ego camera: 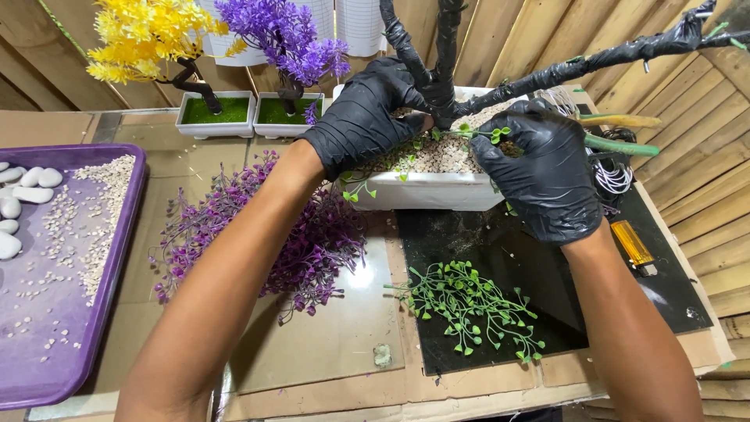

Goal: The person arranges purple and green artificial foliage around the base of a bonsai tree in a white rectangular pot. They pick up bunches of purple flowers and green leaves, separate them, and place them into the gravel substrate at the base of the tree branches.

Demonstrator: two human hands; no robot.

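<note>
Left hand (363,117) gripping black-wrapped trunk (441,74); right hand (547,168) pinching green sprig (480,133), fingertips hiding stem end; trunk top cut off.

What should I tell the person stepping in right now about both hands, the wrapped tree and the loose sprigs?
Left hand, black-gloved: gripping the base of the black tape-wrapped tree trunk.
Right hand, black-gloved: pinching a small green plastic leaf sprig at the trunk's foot.
The trunk stands in a white rectangular planter filled with pale gravel.
Done: a few green sprigs sit in the gravel.
Left: a pile of green sprigs on the black mat, purple sprigs on the cardboard; branches bare.
</note>
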